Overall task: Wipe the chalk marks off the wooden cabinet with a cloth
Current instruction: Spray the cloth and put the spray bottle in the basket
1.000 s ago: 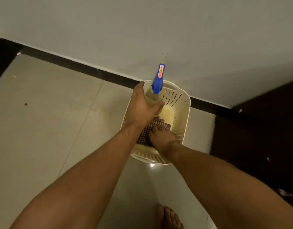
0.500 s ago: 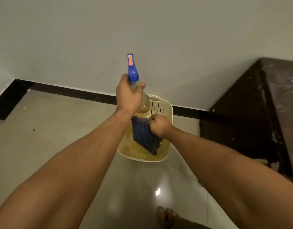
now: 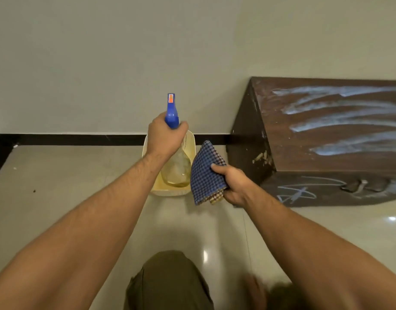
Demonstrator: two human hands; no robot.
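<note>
Gripping the spray bottle by its neck in the left grip, clenched, nozzle to 12 o'clock, above the cream basket on the floor. Pinching the folded blue checked cloth in the right grip, just at 3 o'clock of the bottle, not touching the wood. Facing the wooden cabinet at 2 o'clock against the wall: broad chalk marks smeared across its top, a thin scribble on its front, both yet to clear. Best now: swing both arms toward 2 o'clock, aim the nozzle at the chalk before squeezing, mist lightly rather than flood. Spread the cloth flat under the palm, wipe along the grain in overlapping passes, refold to a clean face once whitened. Watch for drips running down the front.
</note>
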